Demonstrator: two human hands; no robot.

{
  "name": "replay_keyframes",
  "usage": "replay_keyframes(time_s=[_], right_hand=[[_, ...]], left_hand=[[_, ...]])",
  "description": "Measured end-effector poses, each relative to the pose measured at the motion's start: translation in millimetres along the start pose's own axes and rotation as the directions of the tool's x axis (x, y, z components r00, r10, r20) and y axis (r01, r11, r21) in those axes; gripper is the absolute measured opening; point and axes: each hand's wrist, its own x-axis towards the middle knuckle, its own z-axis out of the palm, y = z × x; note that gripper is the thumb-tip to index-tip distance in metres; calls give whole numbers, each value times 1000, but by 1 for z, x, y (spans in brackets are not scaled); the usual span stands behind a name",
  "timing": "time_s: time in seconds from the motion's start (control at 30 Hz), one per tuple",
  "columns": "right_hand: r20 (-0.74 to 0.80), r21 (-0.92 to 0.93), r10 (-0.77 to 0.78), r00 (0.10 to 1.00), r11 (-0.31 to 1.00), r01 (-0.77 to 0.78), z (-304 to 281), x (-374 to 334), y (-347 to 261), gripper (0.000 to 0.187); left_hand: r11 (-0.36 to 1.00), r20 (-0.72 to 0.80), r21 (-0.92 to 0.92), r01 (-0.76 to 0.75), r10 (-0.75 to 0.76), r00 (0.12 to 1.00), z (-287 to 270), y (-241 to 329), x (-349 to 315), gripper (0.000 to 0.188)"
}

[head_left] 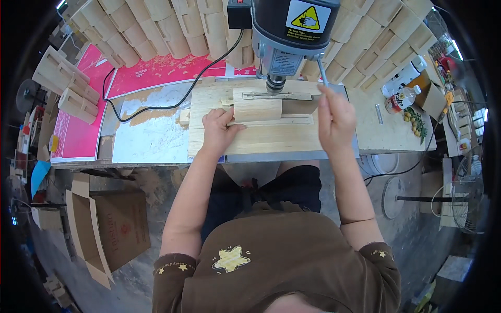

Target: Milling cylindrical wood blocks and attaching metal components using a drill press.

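Note:
A pale wooden block (258, 110) with a rounded top lies in a slot of a flat wooden jig board (261, 143). My left hand (218, 129) grips the block's left end, thumb along its near side. Over the block's far edge hangs the chuck (275, 83) of a drill press (284, 47); the bit's tip is too small to make out. My right hand (336, 117) is closed round the lower end of the press's light-blue lever (322, 72), its fingers partly hidden. A narrow slotted strip (276, 96) runs along the block's far side.
Stacks of pale wooden pieces (167, 31) line the back, with more stacks (376, 47) at the right. A black cable (172, 101) curves across the table's left. A plastic jar (402, 99) stands at the right. An open cardboard box (117, 224) sits on the floor, lower left.

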Motion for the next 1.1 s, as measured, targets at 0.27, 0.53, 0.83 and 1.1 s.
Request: replay_keyframes(time_s=[0.27, 0.53, 0.83, 1.1], right_hand=[[-145, 49, -161, 976, 984, 169, 32, -14, 26, 15], [-36, 12, 75, 996, 997, -75, -6, 154, 12, 33], [188, 123, 101, 977, 984, -126, -37, 129, 15, 35], [-71, 219, -18, 997, 975, 33, 5, 4, 9, 8]], left_hand=[[994, -135, 15, -105, 106, 985, 1, 8, 6, 32], [996, -66, 75, -45, 50, 997, 12, 15, 2, 49], [994, -98, 50, -98, 103, 990, 27, 29, 10, 34], [992, -90, 54, -110, 115, 989, 23, 32, 12, 35]])
